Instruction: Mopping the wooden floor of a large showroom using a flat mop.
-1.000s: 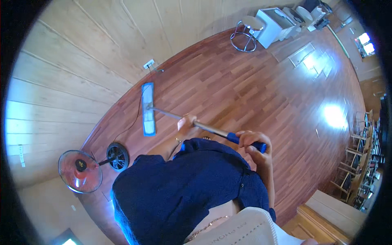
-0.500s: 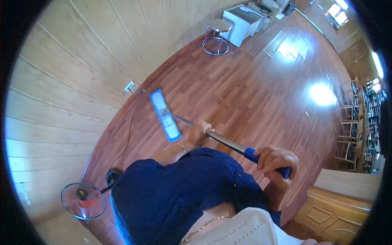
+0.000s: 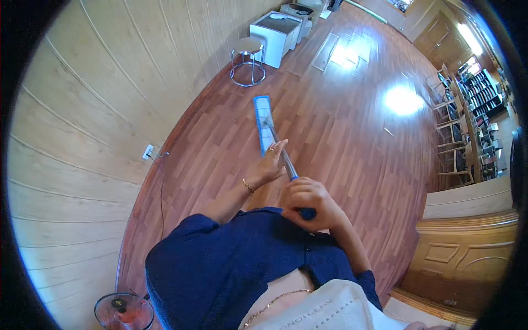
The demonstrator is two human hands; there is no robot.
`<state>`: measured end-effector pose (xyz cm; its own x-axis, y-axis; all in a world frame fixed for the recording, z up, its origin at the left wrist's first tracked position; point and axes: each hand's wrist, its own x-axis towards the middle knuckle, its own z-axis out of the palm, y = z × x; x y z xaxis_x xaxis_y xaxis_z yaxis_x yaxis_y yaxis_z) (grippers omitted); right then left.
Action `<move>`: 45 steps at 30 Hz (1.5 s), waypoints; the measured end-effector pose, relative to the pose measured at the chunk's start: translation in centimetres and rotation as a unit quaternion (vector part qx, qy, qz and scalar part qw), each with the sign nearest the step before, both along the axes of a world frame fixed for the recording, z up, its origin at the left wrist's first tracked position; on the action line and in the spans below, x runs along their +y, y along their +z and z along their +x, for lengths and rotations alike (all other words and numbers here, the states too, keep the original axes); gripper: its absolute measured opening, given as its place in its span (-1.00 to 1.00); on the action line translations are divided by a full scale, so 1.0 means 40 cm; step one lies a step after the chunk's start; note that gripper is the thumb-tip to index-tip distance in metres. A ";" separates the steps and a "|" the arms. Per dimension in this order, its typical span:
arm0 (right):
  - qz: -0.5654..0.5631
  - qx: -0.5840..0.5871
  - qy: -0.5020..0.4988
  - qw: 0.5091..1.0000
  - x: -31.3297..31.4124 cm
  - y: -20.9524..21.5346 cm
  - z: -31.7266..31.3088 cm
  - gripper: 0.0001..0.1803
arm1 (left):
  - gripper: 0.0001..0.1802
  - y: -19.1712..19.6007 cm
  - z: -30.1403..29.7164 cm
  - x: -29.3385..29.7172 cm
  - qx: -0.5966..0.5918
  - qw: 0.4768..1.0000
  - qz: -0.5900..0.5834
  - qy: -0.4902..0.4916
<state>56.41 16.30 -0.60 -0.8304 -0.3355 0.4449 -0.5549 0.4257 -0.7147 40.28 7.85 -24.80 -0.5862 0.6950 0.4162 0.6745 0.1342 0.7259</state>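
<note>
A flat mop with a blue-edged, pale pad (image 3: 263, 113) lies against the wooden floor ahead of me. Its metal pole slants back toward my chest. Partway along the pole, my left hand (image 3: 269, 164), with a bracelet at the wrist, is closed around it. My right hand (image 3: 308, 201) grips the blue handle at the pole's upper end, and its fingers hide most of that handle.
A round stool (image 3: 248, 47) and a white cabinet (image 3: 276, 36) stand by the left wall. Below a wall socket (image 3: 148, 152), a cord runs along the floor. A fan (image 3: 124, 312) is at lower left. Chairs (image 3: 454, 132) line the right, near a wooden counter (image 3: 462, 253).
The mop pad has swung away from the left wall, toward the right and farther ahead. Both hands turned the pole with it, my right hand coming in toward my left. My view has turned too.
</note>
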 end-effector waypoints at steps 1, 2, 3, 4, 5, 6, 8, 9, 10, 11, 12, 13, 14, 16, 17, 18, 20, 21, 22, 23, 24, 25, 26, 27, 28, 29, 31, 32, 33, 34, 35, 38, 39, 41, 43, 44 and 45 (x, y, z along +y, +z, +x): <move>-0.002 -0.007 0.000 1.000 -0.002 -0.013 -0.024 -0.90 | -0.18 0.019 -0.004 -0.015 -0.023 1.000 0.003 -0.014; -0.002 -0.003 -0.012 1.000 0.004 -0.038 -0.043 -0.90 | -0.25 0.090 0.003 -0.030 -0.064 0.997 -0.008 -0.035; -0.009 0.022 -0.039 0.999 0.001 -0.071 -0.069 -0.87 | -0.25 0.129 0.004 -0.065 -0.060 0.998 -0.009 -0.034; -0.016 0.046 -0.066 0.997 -0.003 -0.094 -0.095 -0.83 | -0.32 0.154 0.003 -0.103 -0.178 0.983 0.023 -0.037; -0.022 0.029 -0.066 0.997 -0.004 -0.098 -0.116 -0.81 | -0.38 0.186 0.007 -0.137 -0.294 0.953 0.054 -0.043; -0.024 0.033 -0.071 0.997 -0.002 -0.120 -0.134 -0.81 | -0.41 0.225 0.022 -0.172 -0.290 0.950 0.105 -0.042; -0.038 0.014 -0.092 0.995 -0.003 -0.171 -0.171 -0.80 | -0.39 0.306 0.049 -0.236 -0.218 0.961 0.166 -0.039; -0.043 -0.017 -0.104 0.994 -0.010 -0.188 -0.189 -0.75 | -0.35 0.346 0.056 -0.261 -0.149 0.972 0.177 -0.036; -0.049 -0.012 -0.114 0.992 -0.017 -0.200 -0.218 -0.75 | -0.27 0.397 0.066 -0.274 -0.142 0.970 0.195 -0.039; -0.037 0.019 -0.120 0.992 -0.023 -0.202 -0.249 -0.76 | -0.27 0.419 0.052 -0.274 -0.138 0.971 0.189 -0.051; -0.024 0.046 -0.123 0.991 -0.024 -0.212 -0.277 -0.76 | -0.23 0.429 0.041 -0.270 -0.039 0.987 0.153 -0.027; -0.013 0.031 -0.131 0.991 -0.018 -0.230 -0.302 -0.73 | -0.19 0.438 0.026 -0.261 0.061 0.991 0.117 -0.004; -0.017 0.033 -0.135 0.990 -0.015 -0.238 -0.322 -0.73 | -0.15 0.445 0.015 -0.249 0.101 0.993 0.060 0.014; -0.016 0.035 -0.146 0.989 -0.006 -0.247 -0.360 -0.65 | -0.17 0.429 -0.007 -0.208 0.115 0.992 0.037 0.038; -0.032 0.039 -0.150 0.987 -0.004 -0.251 -0.378 -0.67 | -0.19 0.417 -0.023 -0.185 0.126 0.990 0.020 0.066; -0.036 0.039 -0.155 0.987 0.002 -0.264 -0.405 -0.67 | -0.28 0.413 -0.038 -0.159 0.117 0.989 0.048 0.076; -0.091 0.108 -0.155 0.978 0.027 -0.303 -0.466 -0.72 | -0.33 0.402 -0.088 -0.133 0.136 0.987 0.021 0.084; -0.081 0.087 -0.146 0.982 0.051 -0.310 -0.489 -0.75 | -0.37 0.402 -0.108 -0.115 0.154 0.983 -0.003 0.096; -0.083 0.085 -0.145 0.982 0.080 -0.336 -0.515 -0.75 | -0.49 0.403 -0.117 -0.090 0.147 0.983 0.013 0.105; -0.042 0.040 -0.124 0.991 0.119 -0.378 -0.546 -0.77 | -0.49 0.390 -0.134 -0.067 0.147 0.984 0.011 0.101; 0.000 -0.007 -0.099 0.995 0.151 -0.410 -0.574 -0.79 | -0.55 0.367 -0.148 -0.054 0.115 0.990 0.031 0.081; -0.019 -0.003 -0.098 0.995 0.176 -0.444 -0.596 -0.79 | -0.60 0.351 -0.156 -0.039 0.083 0.993 0.050 0.061; -0.022 -0.004 -0.102 0.995 0.215 -0.486 -0.627 -0.79 | -0.81 0.350 -0.156 -0.014 0.040 0.994 0.080 0.065; 0.026 -0.025 -0.099 0.994 0.257 -0.522 -0.661 -0.82 | -0.81 0.376 -0.168 0.019 0.039 0.994 0.078 0.062; 0.073 -0.046 -0.096 0.992 0.298 -0.558 -0.692 -0.84 | -0.85 0.413 -0.177 0.050 0.025 0.994 0.085 0.059; 0.013 -0.023 -0.101 0.995 0.316 -0.559 -0.726 -0.88 | -0.86 0.435 -0.188 0.075 0.012 0.994 0.092 0.065; 0.030 0.012 -0.121 0.992 0.373 -0.549 -0.803 -0.90 | -0.83 0.425 -0.263 0.121 -0.011 0.993 0.097 0.073; 0.012 0.021 -0.124 0.992 0.397 -0.559 -0.838 -0.80 | -0.82 0.409 -0.294 0.144 -0.025 0.992 0.103 0.071; 0.031 0.004 -0.136 0.990 0.423 -0.576 -0.871 -0.78 | -0.81 0.408 -0.312 0.170 -0.043 0.991 0.090 0.091; 0.049 -0.012 -0.147 0.988 0.451 -0.593 -0.899 -0.75 | -0.81 0.399 -0.324 0.192 -0.044 0.991 0.087 0.094; 0.055 -0.062 -0.149 0.985 0.487 -0.641 -0.921 -0.73 | -0.80 0.385 -0.335 0.212 -0.035 0.993 0.063 0.093; 0.166 -0.059 -0.139 0.975 0.555 -0.692 -0.964 -0.73 | -0.76 0.358 -0.353 0.261 -0.038 0.994 0.026 0.095; 0.164 -0.062 -0.135 0.975 0.560 -0.667 -0.963 -0.73 | -0.76 0.357 -0.363 0.266 -0.030 0.995 0.026 0.090; 0.139 -0.052 -0.151 0.977 0.559 -0.602 -0.950 -0.73 | -0.76 0.409 -0.374 0.266 0.002 0.996 -0.011 0.083; 0.095 -0.008 -0.135 0.986 0.542 -0.574 -0.932 -0.72 | -0.79 0.463 -0.385 0.237 -0.009 0.998 0.001 0.064; 0.051 0.012 -0.108 0.993 0.539 -0.553 -0.926 -0.72 | -0.82 0.487 -0.391 0.217 -0.017 0.997 0.025 0.064; 0.020 -0.005 -0.069 0.997 0.531 -0.530 -0.915 -0.74 | -0.80 0.513 -0.383 0.189 -0.009 0.996 0.052 0.078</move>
<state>19.82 37.52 -21.81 -0.8746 -0.2346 0.4243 -0.4813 0.5257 -0.7014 24.97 15.40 -4.28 -0.6916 0.5485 0.4699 0.6380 0.1589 0.7535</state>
